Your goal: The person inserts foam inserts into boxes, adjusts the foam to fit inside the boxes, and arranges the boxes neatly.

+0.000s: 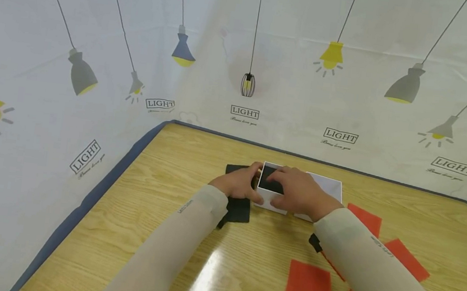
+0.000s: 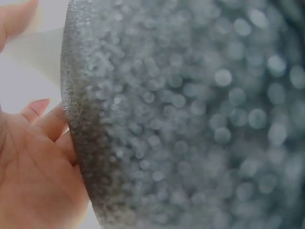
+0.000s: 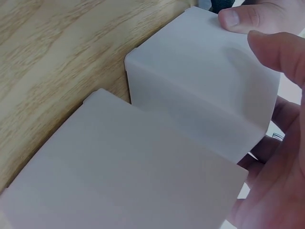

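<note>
A small white box (image 1: 272,201) stands on the table between both hands, with black cloth (image 1: 273,185) visible inside it. My left hand (image 1: 239,182) holds the box at its left side, thumb on the front face and fingers toward the back. My right hand (image 1: 299,194) reaches over the right side, its index finger dipping onto the black cloth and its thumb beside the front face. Under the left hand lie dark cloth pieces (image 1: 238,210). A blurred, speckled dark surface (image 2: 190,119) fills most of the left wrist view.
A second white box (image 1: 330,185) stands just right of the first. Several red cloth squares (image 1: 309,288) lie on the wooden table (image 1: 161,175) at the right, partly under the right sleeve. A small black piece (image 1: 315,242) lies near that sleeve. A printed curtain (image 1: 278,136) hangs behind.
</note>
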{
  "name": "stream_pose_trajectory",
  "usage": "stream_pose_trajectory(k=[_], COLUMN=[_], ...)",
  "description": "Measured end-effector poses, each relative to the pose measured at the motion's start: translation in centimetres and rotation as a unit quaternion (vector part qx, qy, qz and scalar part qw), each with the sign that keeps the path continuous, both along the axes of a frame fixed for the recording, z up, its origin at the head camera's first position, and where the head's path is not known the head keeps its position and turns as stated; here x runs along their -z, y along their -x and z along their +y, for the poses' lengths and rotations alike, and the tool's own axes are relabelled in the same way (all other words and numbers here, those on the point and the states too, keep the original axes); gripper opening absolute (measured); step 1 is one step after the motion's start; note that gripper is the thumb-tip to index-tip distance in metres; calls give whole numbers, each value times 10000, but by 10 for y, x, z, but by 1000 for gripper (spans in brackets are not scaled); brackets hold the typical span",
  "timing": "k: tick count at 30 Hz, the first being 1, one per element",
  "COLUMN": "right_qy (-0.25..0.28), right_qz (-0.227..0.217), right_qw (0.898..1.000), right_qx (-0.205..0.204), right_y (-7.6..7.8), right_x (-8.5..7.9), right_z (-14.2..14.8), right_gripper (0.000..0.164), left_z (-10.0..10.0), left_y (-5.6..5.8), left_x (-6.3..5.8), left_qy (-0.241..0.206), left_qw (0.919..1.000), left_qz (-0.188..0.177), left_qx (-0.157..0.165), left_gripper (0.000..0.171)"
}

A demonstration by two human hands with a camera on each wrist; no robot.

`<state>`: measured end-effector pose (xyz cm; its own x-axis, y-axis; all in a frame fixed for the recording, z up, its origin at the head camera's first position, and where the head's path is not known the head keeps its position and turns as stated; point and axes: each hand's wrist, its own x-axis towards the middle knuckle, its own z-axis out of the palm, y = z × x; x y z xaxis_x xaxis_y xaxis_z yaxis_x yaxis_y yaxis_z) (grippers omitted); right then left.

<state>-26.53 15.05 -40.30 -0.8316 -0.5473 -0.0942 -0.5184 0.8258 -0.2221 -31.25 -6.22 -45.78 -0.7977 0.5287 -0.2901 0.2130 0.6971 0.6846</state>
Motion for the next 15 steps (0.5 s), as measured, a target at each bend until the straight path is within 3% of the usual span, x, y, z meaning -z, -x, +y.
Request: stream_pose_trajectory(k=[15], right_qy=[-75], right_qz=[-140], right_qw=[9998], right_qx=[-92], right_y=[-1], right_x=[-2], right_z=[-4], right_gripper=[55], left_z=[-1], left_y=[-1], left_x=[0], left_qy=[-68], left_qw=[10000], left_qz=[-56], left_qx=[-3], left_gripper=[102])
